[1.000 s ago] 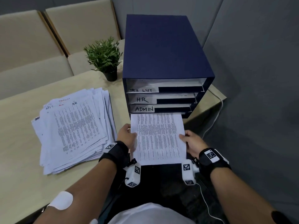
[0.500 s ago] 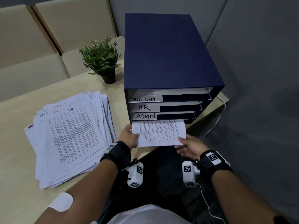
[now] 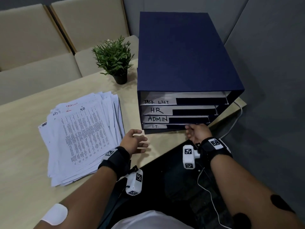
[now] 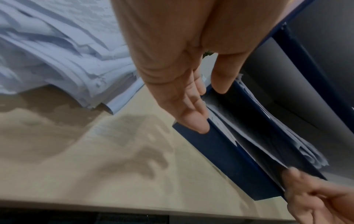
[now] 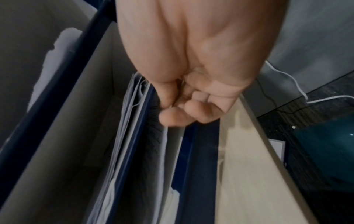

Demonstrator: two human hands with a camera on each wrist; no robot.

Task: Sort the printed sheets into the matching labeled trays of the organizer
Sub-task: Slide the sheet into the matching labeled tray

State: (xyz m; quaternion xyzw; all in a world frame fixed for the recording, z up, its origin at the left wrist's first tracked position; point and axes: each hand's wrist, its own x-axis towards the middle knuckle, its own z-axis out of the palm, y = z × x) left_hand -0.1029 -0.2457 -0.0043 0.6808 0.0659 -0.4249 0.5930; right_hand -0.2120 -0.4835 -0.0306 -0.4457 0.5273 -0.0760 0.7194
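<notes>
Navy blue board forms the organizer (image 3: 184,52), which is stood on the pale wooden counter (image 3: 19,146) with four trays labelled TASK LIST, HR, ADMIN and I.T. from top to bottom. A printed sheet (image 5: 164,144) is seen inside the bottom I.T. tray (image 3: 155,126), its near edge pinched by the curled fingers of the right hand (image 3: 197,133) at the tray's mouth. The left hand (image 3: 133,142) is held just above the counter, fingers spread and relaxed, with nothing in it, between the organizer and the loose stack of printed sheets (image 3: 82,134). That stack is fanned untidily on the counter to the left, with "HR" handwritten on its top page. A small potted plant (image 3: 113,58) is placed behind the stack, just beside the organizer's left wall.
</notes>
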